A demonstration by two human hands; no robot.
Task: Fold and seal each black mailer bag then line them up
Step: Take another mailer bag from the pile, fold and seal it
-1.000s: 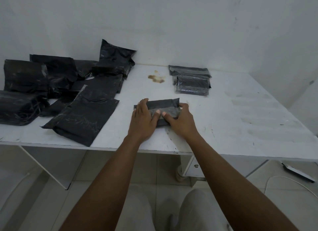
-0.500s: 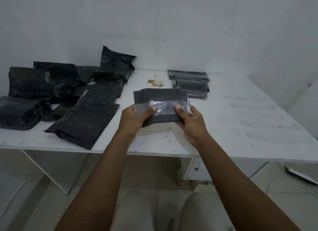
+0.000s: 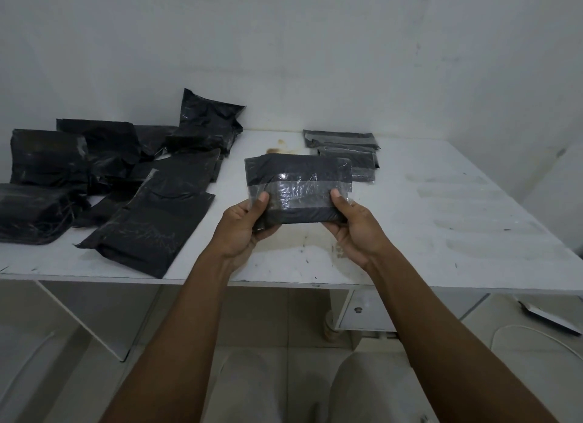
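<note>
A folded black mailer bag (image 3: 298,178) with a shiny clear strip across its front is held up above the white table (image 3: 457,227). My left hand (image 3: 244,224) grips its left end, thumb on the front. Its right end sits in my right hand (image 3: 353,224), thumb also on the strip. Two folded mailer bags (image 3: 347,151) lie one before the other at the back of the table, right of centre. A heap of unfolded black mailer bags (image 3: 120,182) covers the table's left side.
A brown stain (image 3: 277,145) marks the table near the back wall. White walls close the table in behind and on the right. Below the right edge, a flat dark object (image 3: 549,318) and a white cable (image 3: 536,337) lie on the tiled floor.
Both hands have lifted the folded bag off the table, where they pressed it down a second ago, and tilted its taped face toward me. It has kept rising slightly since.
</note>
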